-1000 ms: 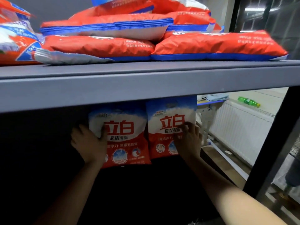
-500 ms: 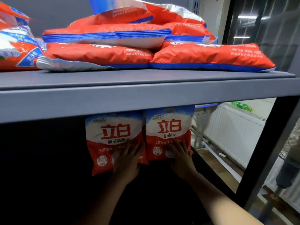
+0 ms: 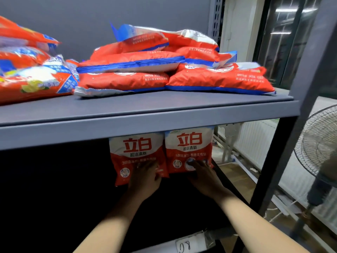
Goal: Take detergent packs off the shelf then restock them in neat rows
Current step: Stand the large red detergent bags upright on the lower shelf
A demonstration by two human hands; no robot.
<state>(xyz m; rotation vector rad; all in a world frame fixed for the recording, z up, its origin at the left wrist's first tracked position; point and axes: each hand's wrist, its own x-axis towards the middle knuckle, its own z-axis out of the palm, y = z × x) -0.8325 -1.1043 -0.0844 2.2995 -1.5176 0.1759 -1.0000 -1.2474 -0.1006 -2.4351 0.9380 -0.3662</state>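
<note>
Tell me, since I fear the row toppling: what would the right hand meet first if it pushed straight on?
The right hand already touches the right upright pack; pushing on presses that pack back. What lies behind is hidden.

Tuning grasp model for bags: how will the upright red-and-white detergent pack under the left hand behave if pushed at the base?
The left red-and-white plastic detergent pack likely sags rather than slides stiffly; its film looks creased. Standing upright beside its twin, it could tip backwards. The glossy film may be slippery under the flat left hand.
</note>
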